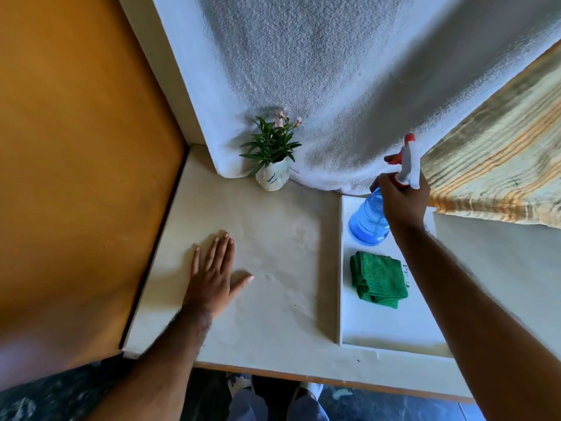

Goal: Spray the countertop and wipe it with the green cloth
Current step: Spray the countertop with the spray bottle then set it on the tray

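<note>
The left hand (pixel 214 276) lies flat, palm down, fingers spread (thumb splayed to the right). The right hand (pixel 400 202) reaches farther forward on an outstretched arm, fingers curled in a closed grip.

Our left hand (pixel 214 276) flat on worktop (pixel 273 238), left of tray (pixel 394 329). In tray: cloth (pixel 378 279) before spray bottle (pixel 372 218), which our right hand (pixel 400 199) grips. Potted plant (pixel 271 156) at back, against towel (pixel 318 86).

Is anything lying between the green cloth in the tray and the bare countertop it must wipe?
Only the tray's raised left rim separates the green cloth from the countertop. The left hand rests flat farther left; the plant stands at the back.
</note>
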Motion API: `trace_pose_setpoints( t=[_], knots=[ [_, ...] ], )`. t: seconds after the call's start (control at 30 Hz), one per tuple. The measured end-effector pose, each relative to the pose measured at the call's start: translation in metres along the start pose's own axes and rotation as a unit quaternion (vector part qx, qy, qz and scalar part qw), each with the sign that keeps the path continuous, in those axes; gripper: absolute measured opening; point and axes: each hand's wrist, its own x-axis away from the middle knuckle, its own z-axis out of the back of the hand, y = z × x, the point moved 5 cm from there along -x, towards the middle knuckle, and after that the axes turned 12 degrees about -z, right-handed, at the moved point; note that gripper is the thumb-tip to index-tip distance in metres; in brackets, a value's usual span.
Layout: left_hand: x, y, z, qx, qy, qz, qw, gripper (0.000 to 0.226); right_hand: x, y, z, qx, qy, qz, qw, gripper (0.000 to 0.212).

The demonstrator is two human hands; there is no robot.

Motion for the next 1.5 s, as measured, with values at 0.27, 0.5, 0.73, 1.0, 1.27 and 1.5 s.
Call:
trace_pose_setpoints(
  t=[0.27,0.5,0.73,1.0,1.27,1.5],
  knots=[
    [0.005,0.0,-0.001,-0.022,0.058,0.004,0.998,0.093,0.068,-0.019,-0.104,0.141,-0.174,-0.043,0.974,0.026],
    [0.005,-0.003,-0.003,-0.041,0.097,0.002,0.994,0.086,0.082,0.024,-0.153,0.282,-0.203,-0.154,0.925,0.017],
    [0.005,-0.004,-0.005,-0.028,0.107,0.007,0.994,0.087,0.081,0.028,-0.164,0.319,-0.177,-0.162,0.917,0.02],
    [0.005,-0.006,-0.005,-0.02,0.105,0.007,0.994,0.088,0.078,0.031,-0.171,0.344,-0.169,-0.159,0.91,0.025],
    [0.004,-0.008,-0.008,-0.013,0.095,0.008,0.995,0.087,0.08,0.027,-0.166,0.337,-0.161,-0.169,0.912,0.027],
    [0.006,-0.01,-0.009,-0.012,0.103,0.008,0.995,0.085,0.091,0.013,-0.136,0.223,-0.133,-0.169,0.951,0.019]
  ],
)
